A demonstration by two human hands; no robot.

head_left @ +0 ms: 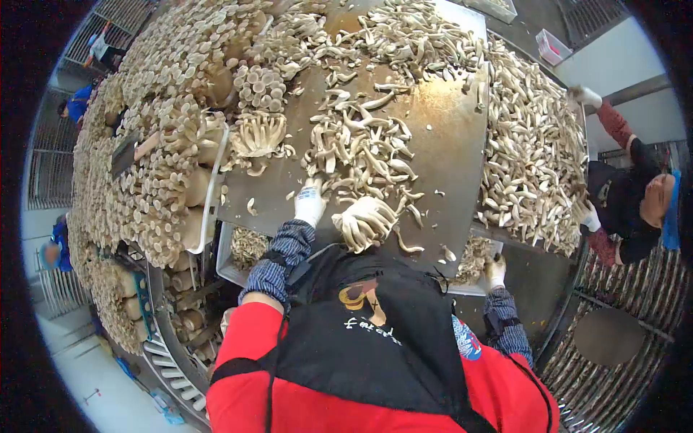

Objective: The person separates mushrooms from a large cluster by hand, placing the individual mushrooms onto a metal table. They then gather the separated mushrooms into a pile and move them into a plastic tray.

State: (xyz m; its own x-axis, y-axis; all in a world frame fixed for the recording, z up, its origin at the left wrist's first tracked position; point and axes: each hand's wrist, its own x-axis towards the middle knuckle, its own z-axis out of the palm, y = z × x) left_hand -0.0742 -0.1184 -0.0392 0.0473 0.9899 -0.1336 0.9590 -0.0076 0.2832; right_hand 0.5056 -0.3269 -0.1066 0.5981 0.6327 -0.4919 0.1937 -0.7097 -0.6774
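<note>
My left hand [310,203], in a white glove, rests on the steel table [447,155] with its fingers toward a loose heap of pale cut mushrooms [361,148]. A clump of mushrooms [364,222] lies just right of it at the table's near edge, apart from the hand. My right hand [495,273], also gloved, is low beyond the table's right near corner, beside a tray of mushroom pieces [473,258]. Whether it holds anything is unclear.
Dense uncut mushroom clusters [155,166] fill the left side, with bottles below them [189,278]. A long pile of separated mushrooms [534,151] runs along the right. A co-worker in red sleeves and white gloves [590,216] works there. A second tray [247,249] sits under the table edge.
</note>
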